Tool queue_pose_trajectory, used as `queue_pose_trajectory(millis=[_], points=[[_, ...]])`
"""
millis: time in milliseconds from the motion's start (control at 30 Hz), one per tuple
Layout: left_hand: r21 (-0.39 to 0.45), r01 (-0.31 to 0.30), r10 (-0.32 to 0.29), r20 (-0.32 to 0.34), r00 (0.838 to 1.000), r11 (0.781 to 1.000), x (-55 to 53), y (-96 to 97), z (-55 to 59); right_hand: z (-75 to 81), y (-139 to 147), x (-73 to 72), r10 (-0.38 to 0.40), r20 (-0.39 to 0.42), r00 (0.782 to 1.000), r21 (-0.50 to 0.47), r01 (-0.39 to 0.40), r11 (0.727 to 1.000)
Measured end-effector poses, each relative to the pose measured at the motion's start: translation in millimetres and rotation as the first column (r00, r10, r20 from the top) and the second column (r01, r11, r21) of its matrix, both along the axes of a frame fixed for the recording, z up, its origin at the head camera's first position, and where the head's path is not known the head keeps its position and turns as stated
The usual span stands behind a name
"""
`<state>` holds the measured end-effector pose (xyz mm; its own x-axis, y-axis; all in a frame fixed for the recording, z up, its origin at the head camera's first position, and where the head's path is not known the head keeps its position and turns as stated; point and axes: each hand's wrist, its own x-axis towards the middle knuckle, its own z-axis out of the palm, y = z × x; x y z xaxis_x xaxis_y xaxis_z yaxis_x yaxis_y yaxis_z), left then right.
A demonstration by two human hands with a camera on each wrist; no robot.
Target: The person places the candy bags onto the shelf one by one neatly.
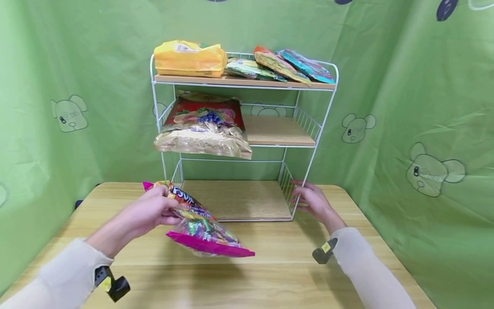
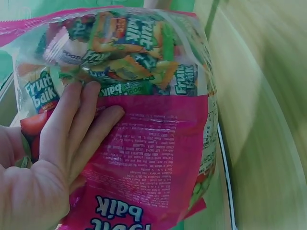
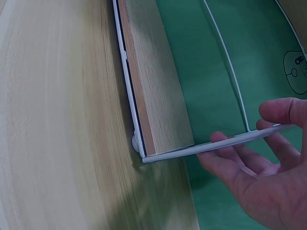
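Note:
My left hand grips a clear and pink bag of fruit candies by its upper left part. The bag hangs tilted in front of the lowest shelf, its pink end toward me. In the left wrist view, three fingers lie across the bag's printed pink back, with wrapped candies showing through the clear part. My right hand holds the lower right side of a white wire rack; in the right wrist view its thumb and fingers are on either side of the white post.
On the middle shelf a red and gold bag overhangs the front edge. A yellow packet and several flat packets lie on the top shelf. The bottom board is low over the wooden table. Green curtains surround it.

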<state>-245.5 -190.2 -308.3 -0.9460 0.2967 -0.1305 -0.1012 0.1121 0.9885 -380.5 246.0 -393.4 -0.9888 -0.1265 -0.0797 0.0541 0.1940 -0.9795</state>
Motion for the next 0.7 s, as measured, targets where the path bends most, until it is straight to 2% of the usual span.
queue_pose_trajectory(millis=[167, 333, 533, 700], points=[[0.03, -0.027, 0.027, 0.004, 1.0, 0.999, -4.4, 15.8, 0.8, -2.0, 1.8, 0.0, -0.001, 0.006, 1.0, -0.009, 0.001, 1.0], [0.068, -0.027, 0.027, 0.001, 1.0, 0.997, -12.9, 24.8, -4.1, -3.2, 1.9, -0.7, -0.006, 0.009, 1.0, -0.012, 0.006, 1.0], [0.082, -0.065, 0.066, -0.009, 0.998, 0.994, -30.5, 36.1, -11.4, -3.7, 1.4, -0.5, -0.008, 0.01, 1.0, -0.028, 0.008, 1.0], [0.112, -0.096, 0.092, 0.036, 0.995, 0.989, -44.6, 41.8, -19.6, -3.9, 1.2, -1.3, -0.007, 0.007, 1.0, -0.028, 0.007, 1.0]])
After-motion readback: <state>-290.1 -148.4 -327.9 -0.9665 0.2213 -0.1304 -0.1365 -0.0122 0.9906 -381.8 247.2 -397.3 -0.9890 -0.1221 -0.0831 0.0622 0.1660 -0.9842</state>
